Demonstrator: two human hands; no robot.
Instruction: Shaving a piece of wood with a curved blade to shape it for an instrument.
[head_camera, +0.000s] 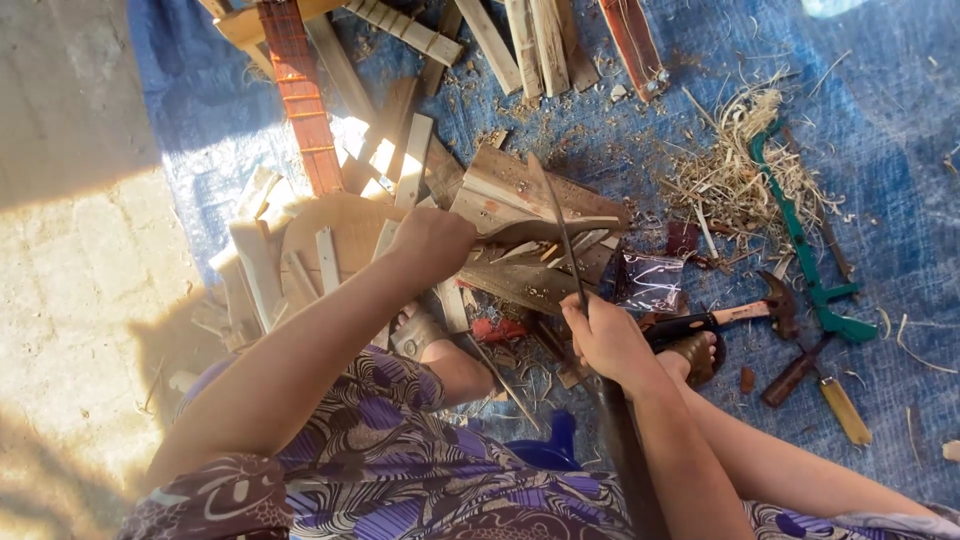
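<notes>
Left hand (432, 240) steadies plank (520, 228); right hand (606, 340) grips blade (562, 232).

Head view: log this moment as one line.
left hand: pressing wood piece | right hand: gripping long blade, tip on wood | nearby: hammer, green saw frame, shavings | surface: blue tarp

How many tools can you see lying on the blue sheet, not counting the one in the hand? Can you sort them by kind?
Hammer: 1
Green saw frame: 1
Yellow-handled chisel: 1
Total: 3
The long dark blade is in the right hand, so it is not counted. The left hand holds a piece of wood.
</notes>
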